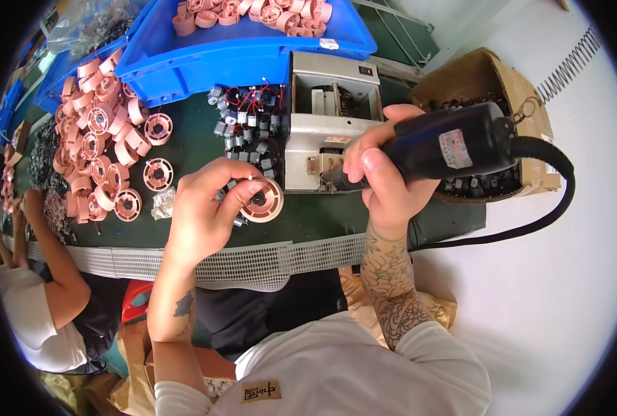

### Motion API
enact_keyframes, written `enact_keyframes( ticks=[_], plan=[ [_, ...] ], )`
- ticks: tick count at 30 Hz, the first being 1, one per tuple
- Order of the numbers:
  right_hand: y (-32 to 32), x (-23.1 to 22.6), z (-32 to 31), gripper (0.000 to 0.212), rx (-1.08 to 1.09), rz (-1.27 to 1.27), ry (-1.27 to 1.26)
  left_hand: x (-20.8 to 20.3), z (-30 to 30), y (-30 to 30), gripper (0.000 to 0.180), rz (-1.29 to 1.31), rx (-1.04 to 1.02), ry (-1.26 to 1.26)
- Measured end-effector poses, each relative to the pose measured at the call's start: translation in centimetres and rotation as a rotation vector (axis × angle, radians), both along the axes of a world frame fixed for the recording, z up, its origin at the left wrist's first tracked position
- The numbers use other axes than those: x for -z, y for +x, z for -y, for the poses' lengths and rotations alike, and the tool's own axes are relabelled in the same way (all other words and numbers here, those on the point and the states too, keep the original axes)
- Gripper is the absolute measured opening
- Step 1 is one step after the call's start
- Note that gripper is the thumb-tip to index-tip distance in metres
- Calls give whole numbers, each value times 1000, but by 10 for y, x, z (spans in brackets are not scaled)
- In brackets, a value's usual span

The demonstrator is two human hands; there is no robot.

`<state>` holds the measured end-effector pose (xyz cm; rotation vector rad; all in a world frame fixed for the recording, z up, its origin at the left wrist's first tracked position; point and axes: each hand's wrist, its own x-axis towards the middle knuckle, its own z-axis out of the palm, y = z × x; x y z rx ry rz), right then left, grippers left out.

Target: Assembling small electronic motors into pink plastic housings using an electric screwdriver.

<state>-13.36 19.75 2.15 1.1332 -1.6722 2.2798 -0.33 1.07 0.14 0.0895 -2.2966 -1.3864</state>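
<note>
Wheel [273,203] pinched on the left, driver [430,147] gripped on the right, plenty left

The wheel sits just in front of the metal box [301,128], over the bench [364,218]. A dark part fills its hub, so that step looks done; whether it is screwed down cannot be told. The left hand [215,204] is pinched at the wheel's near side, a small pale bit at the thumb and forefinger tips. The right hand [395,166] wraps the driver, whose nose points at the box's front; whether they touch is unclear.

Three wheels [158,173] beside the heap [90,149] also show dark hubs and seem similarly far along. Loose motors [242,128] with red wires, and more wheels in the blue bin [225,68], suggest much remains.

For moving, the best room is the strip of bench before the box. A grille [253,267] runs along the front edge, and a carton [541,132] bounds the right. The driver's cable [565,177] loops past that carton and back toward the bench. A plastic bag [163,203] lies just left of the left hand, with the heap beyond.
</note>
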Motion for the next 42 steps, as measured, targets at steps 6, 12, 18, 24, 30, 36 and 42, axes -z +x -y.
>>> enact_keyframes(
  ticks=[6, 12, 18, 24, 30, 36, 42],
  plan=[
    [0, 2, -1, 47, -19, -13, -16, -4, 4, -12, 9, 24, 89, -34],
    [7, 1, 1, 47, -57, 123, -149, 1, 9, -17, 11, 88, 106, 105],
    [6, -1, 0, 46, -73, 101, -165, 0, 9, -20, 10, 90, 134, 89],
    [-1, 3, -3, 48, -44, -56, -11, 2, 14, -23, 11, 140, 175, 150],
    [5, -5, -5, 49, -182, 110, 43, 13, 18, -23, 13, 109, 233, 161],
    [14, -10, -7, 54, -360, 148, -90, 17, 19, -22, 10, 21, 277, 70],
    [20, -16, -1, 60, -395, 122, -95, 15, 25, -27, 7, 64, 405, 120]
  ],
)
